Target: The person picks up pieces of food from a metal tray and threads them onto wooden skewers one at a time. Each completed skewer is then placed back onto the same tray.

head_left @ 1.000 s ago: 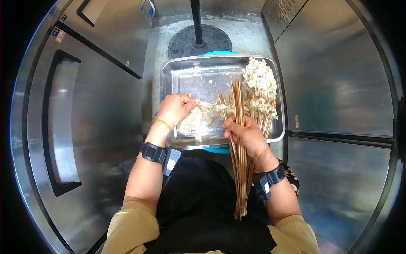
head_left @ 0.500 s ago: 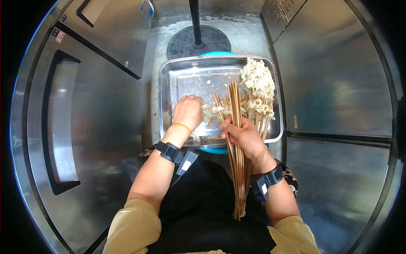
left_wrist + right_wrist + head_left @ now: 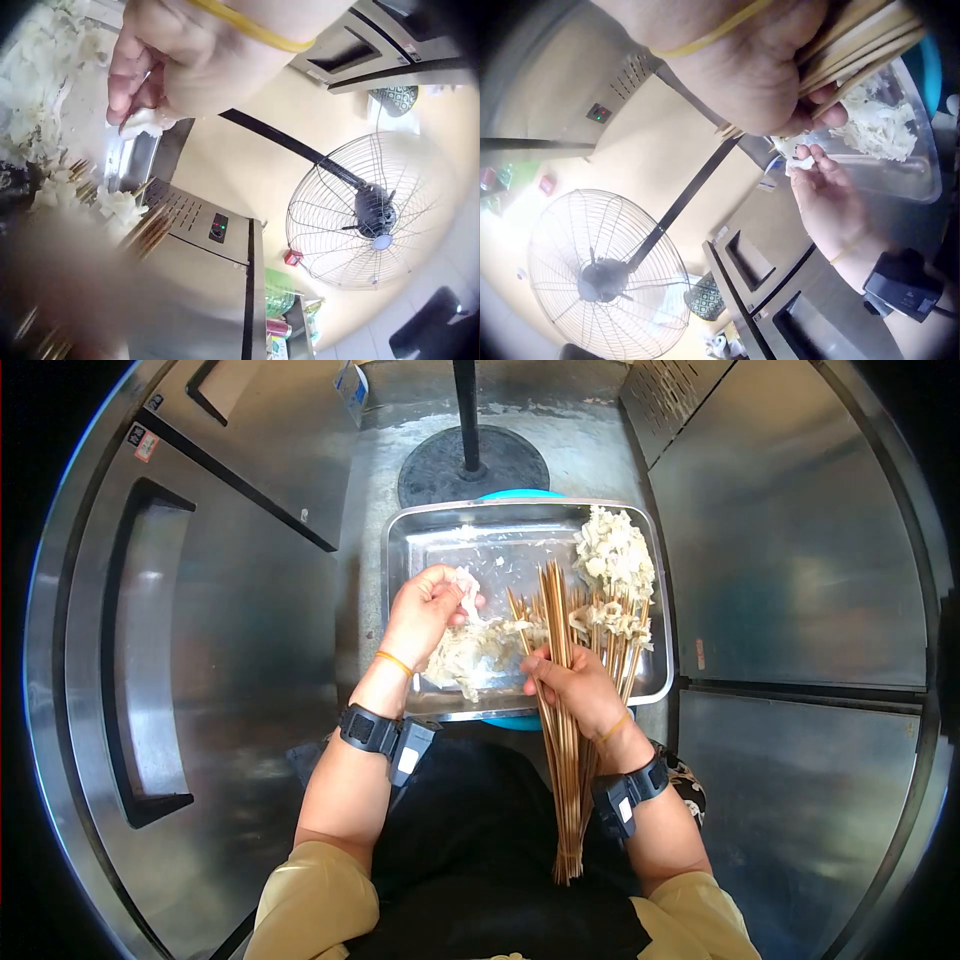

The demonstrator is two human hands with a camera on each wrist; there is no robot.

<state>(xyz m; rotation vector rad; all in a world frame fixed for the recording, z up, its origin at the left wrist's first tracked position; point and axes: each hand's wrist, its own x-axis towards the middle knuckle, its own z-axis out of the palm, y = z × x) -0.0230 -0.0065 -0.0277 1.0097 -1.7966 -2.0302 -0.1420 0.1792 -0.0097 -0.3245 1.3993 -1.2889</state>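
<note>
Over the left part of a steel tray (image 3: 400,545), my left hand (image 3: 420,615) pinches a pale, limp piece of food (image 3: 467,590) between thumb and fingers. The same piece (image 3: 146,122) hangs from the fingertips in the left wrist view. My right hand (image 3: 585,690) grips a thick bundle of bamboo skewers (image 3: 566,770), their points toward the tray's far side. One skewer (image 3: 522,622) stands apart at the bundle's left, with pale pieces around its upper part. Just below my left hand lies a loose pile of pale pieces (image 3: 455,660).
Filled skewers (image 3: 620,625) lie in the tray's right side, beside a heap of pale food (image 3: 612,550). Under the tray shows a blue rim (image 3: 520,493). Steel cabinets (image 3: 230,660) flank both sides. Beyond stands a round black base with a pole (image 3: 470,460).
My left hand reached down into the loose pile, fingers hidden, then came back up and left holding a pale piece. My right hand keeps its grip on the skewers in nearly the same place.
</note>
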